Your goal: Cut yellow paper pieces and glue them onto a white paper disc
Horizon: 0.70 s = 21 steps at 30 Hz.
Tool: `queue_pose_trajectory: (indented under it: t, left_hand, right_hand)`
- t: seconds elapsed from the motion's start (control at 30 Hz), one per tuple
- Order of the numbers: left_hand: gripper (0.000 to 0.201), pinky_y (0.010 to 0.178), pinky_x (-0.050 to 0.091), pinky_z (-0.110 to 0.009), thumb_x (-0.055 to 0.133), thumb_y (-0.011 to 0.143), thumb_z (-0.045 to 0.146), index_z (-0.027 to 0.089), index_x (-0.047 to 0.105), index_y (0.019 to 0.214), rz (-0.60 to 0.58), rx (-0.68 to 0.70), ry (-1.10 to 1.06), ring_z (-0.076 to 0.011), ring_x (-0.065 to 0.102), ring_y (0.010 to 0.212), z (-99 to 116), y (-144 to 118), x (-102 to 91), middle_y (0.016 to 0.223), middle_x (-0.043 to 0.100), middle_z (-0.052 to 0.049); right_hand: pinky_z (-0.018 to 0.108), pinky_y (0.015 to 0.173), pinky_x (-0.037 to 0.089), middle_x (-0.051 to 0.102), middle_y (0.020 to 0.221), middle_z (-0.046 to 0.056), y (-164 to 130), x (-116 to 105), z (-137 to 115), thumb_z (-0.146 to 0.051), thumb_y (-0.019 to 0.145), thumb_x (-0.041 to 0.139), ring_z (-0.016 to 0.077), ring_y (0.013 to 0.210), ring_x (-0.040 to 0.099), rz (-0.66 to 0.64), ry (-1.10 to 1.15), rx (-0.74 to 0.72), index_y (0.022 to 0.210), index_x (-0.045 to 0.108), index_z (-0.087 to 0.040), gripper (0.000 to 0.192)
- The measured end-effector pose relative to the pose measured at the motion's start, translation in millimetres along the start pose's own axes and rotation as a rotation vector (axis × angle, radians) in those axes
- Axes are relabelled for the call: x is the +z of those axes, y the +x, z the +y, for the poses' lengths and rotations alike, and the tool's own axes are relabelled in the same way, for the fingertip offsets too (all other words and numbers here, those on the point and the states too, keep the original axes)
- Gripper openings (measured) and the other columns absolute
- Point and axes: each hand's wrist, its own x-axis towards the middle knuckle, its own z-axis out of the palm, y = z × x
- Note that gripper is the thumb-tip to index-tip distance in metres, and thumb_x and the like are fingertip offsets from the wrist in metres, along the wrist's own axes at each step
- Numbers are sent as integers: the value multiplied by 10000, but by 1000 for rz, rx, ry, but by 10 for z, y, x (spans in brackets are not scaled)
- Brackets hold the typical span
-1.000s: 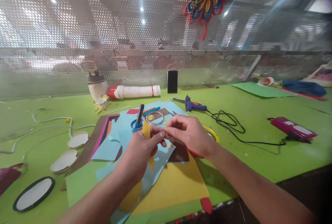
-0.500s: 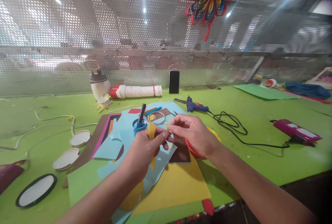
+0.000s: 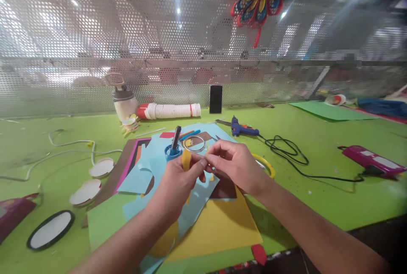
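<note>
My left hand (image 3: 178, 183) is closed on a yellow paper strip (image 3: 186, 161), which pokes up between the fingers and shows again below the hand. Thumb and forefinger of my right hand (image 3: 238, 166) are pinched together against the left fingertips. What lies between the right fingertips is too small to make out. Under both hands are light blue paper sheets (image 3: 199, 193) and a yellow sheet (image 3: 219, 231). Just beyond the left hand stands a small blue pot (image 3: 169, 154) with a black marker (image 3: 176, 137) upright in it. A ring-shaped bangle (image 3: 194, 143) lies behind the fingertips.
A blue glue gun (image 3: 243, 128) lies to the right, its cord running to a magenta device (image 3: 372, 159). A yellow ring (image 3: 269, 167) sits by my right wrist. Paper discs (image 3: 85, 192) are on the left. A white tube (image 3: 171, 111), jug (image 3: 124, 106) and phone (image 3: 216, 99) line the back.
The right fingertips have closed in on the left ones, where they were slightly raised before. The view has shifted a little, and the yellow strip stays in the left hand.
</note>
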Motion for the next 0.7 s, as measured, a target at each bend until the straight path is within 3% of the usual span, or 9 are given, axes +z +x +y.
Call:
queue_pose_trajectory:
  t: [0.2, 0.3, 0.43, 0.7]
  left_hand:
    - [72, 546, 276, -237, 580, 763, 198, 184, 640, 725, -51, -57, -130, -111, 440, 620, 42, -77, -6, 720, 596, -4]
    - [111, 559, 287, -237, 597, 801, 263, 189, 645, 734, -49, -92, -132, -128, 488, 686, 37, -84, -6, 794, 635, -21]
    - [235, 564, 304, -247, 632, 822, 380, 187, 618, 688, -34, -42, -50, -142, 493, 679, 21, -69, 7, 717, 606, -18]
    - [228, 568, 334, -247, 642, 808, 384, 195, 605, 687, 0, -31, -78, -142, 509, 657, 10, -42, 19, 698, 609, -14]
  right_hand:
    - [277, 630, 442, 604, 721, -13, 14, -33, -5, -260, 852, 656, 124, 670, 564, 22, -8, -2, 785, 614, -184, 109]
    - [280, 608, 438, 611, 708, -7, 18, -36, -18, -282, 848, 664, 130, 656, 562, 8, 16, 15, 781, 613, -183, 130]
    - [297, 636, 456, 619, 670, -10, 11, -16, -21, -298, 855, 658, 139, 647, 598, -41, 83, 29, 786, 611, -186, 140]
    - [273, 584, 433, 574, 711, -18, 38, -68, 33, -463, 917, 583, 109, 607, 533, 1, 116, 32, 825, 631, -184, 298]
